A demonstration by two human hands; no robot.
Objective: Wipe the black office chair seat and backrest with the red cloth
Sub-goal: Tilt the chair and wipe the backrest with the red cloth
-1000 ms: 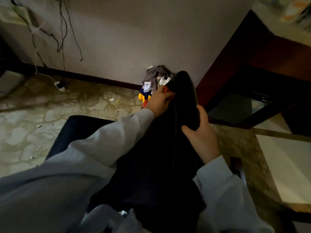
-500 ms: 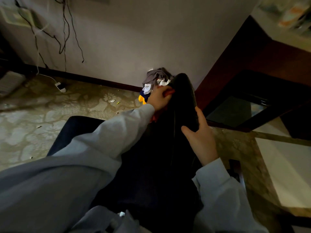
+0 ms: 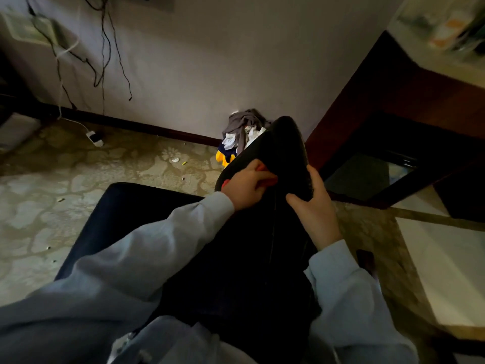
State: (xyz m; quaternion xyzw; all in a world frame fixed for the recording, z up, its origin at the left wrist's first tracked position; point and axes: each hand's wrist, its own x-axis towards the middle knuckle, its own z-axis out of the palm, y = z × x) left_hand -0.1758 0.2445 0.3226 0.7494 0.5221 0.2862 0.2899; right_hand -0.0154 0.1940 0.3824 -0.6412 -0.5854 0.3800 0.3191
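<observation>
I look down the black chair backrest, which runs away from me toward the wall. The dark seat shows at the lower left, partly under my left sleeve. My left hand grips the red cloth and presses it against the left face of the backrest; only small red bits show between my fingers. My right hand grips the right edge of the backrest, thumb on the near face and fingers curled round the far side.
A pile of clothes lies against the wall just beyond the backrest. A dark wooden desk stands close on the right. Cables hang down the wall at left, above a plug on the patterned floor.
My left hand with the red cloth has slid down the backrest toward me. My right hand keeps its hold on the right edge.
</observation>
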